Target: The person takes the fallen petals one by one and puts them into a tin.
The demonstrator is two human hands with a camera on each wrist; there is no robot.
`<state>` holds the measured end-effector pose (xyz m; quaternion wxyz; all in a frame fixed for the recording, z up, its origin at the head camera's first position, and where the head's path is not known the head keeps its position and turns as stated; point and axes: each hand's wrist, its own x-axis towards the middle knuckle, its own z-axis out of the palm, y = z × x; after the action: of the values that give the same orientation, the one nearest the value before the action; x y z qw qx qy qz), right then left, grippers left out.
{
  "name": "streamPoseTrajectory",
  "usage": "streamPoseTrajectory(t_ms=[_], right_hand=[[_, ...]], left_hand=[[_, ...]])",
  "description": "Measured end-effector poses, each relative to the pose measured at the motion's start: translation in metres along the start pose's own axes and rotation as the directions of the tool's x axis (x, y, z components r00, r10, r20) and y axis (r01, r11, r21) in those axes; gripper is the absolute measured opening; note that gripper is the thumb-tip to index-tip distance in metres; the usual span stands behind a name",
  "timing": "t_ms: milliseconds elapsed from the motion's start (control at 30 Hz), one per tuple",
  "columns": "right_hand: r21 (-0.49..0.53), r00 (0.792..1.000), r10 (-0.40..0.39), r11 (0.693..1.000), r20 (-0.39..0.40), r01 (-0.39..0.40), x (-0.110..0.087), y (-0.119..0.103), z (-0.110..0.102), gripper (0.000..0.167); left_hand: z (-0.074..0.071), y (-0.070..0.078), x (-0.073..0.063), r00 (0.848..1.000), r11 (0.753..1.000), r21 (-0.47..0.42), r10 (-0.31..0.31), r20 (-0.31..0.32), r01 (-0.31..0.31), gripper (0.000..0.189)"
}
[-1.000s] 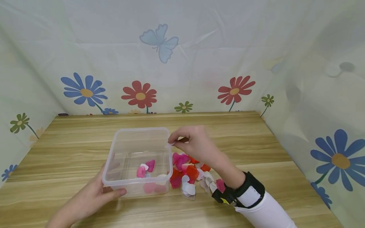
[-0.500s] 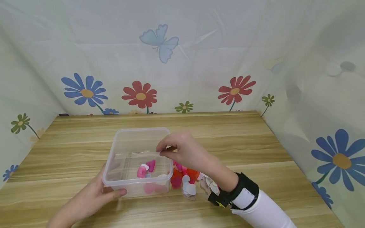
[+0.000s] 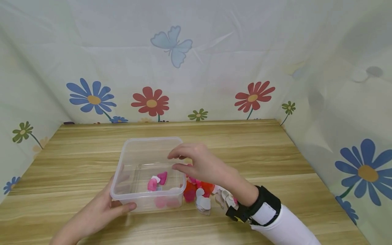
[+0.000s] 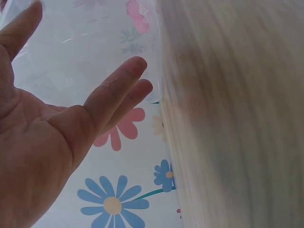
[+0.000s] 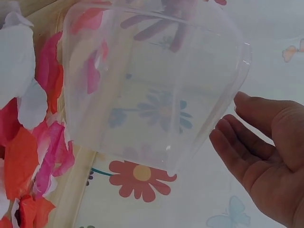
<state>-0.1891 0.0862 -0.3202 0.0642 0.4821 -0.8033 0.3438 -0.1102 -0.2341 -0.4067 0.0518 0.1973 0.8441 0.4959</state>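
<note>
A clear plastic box [image 3: 147, 196] without a lid stands on the table. My left hand [image 3: 93, 214] holds its near left corner, thumb along the front wall and fingers along the left side. Inside lie several petals, among them a pink petal [image 3: 152, 184] and a magenta petal [image 3: 162, 178]. Over the box's right rim is my right hand [image 3: 203, 163], thumb and fingers apart with nothing between them. Beside the box's right wall sits a loose pile of red, pink and white petals [image 5: 21, 161], partly hidden under my right forearm in the head view.
The wood-grain table [image 3: 245, 143] is bounded at the back and sides by a white cloth [image 3: 214, 68] printed with flowers and a butterfly. A black strap with a small camera [image 3: 240, 214] circles my right wrist, close over the petals.
My right hand moved left from the box's right edge to over its opening, then its pinched thumb and fingers parted, releasing a pale petal. The left hand and box stayed put.
</note>
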Motion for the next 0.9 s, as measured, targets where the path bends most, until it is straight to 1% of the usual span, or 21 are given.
streamPoseTrajectory(t_ms=[133, 233, 367, 467, 567, 700, 867, 900], right_hand=[[-0.025, 1.000, -0.011, 1.000, -0.026, 0.011, -0.005, 0.001, -0.005, 0.028], [-0.035, 0.999, 0.012, 0.999, -0.040, -0.013, -0.008, 0.002, -0.009, 0.027], [-0.041, 0.994, 0.086, 0.995, -0.061, -0.088, -0.015, 0.005, -0.013, 0.027], [-0.056, 0.986, 0.151, 0.986, -0.076, -0.155, -0.020, 0.007, -0.016, 0.027], [-0.077, 0.977, 0.198, 0.976, -0.079, -0.204, -0.024, 0.008, -0.017, 0.024], [-0.111, 0.968, 0.246, 0.962, -0.047, -0.250, -0.030, 0.011, -0.019, 0.020], [-0.164, 0.951, 0.306, 0.941, 0.036, -0.297, -0.039, 0.022, -0.020, 0.014], [-0.179, 0.945, 0.322, 0.934, 0.054, -0.308, -0.041, 0.025, -0.020, 0.014]], left_hand=[[0.001, 0.000, 0.000, 1.000, 1.000, -0.009, 0.010, -0.003, -0.010, 0.110], [0.001, 0.000, 0.001, 1.000, 1.000, -0.004, 0.016, -0.007, -0.016, 0.111], [0.002, 0.000, 0.000, 1.000, 1.000, 0.016, 0.003, -0.007, -0.003, 0.111], [0.001, 0.001, 0.000, 1.000, 1.000, 0.022, -0.007, -0.005, 0.007, 0.111], [0.001, 0.001, -0.001, 1.000, 1.000, 0.029, -0.008, -0.005, 0.009, 0.111], [0.000, 0.001, -0.001, 1.000, 0.999, 0.031, -0.006, -0.007, 0.006, 0.111], [0.000, 0.000, 0.000, 1.000, 1.000, 0.028, 0.000, -0.008, 0.000, 0.112], [0.000, 0.000, 0.000, 1.000, 1.000, 0.030, 0.003, -0.009, -0.003, 0.112]])
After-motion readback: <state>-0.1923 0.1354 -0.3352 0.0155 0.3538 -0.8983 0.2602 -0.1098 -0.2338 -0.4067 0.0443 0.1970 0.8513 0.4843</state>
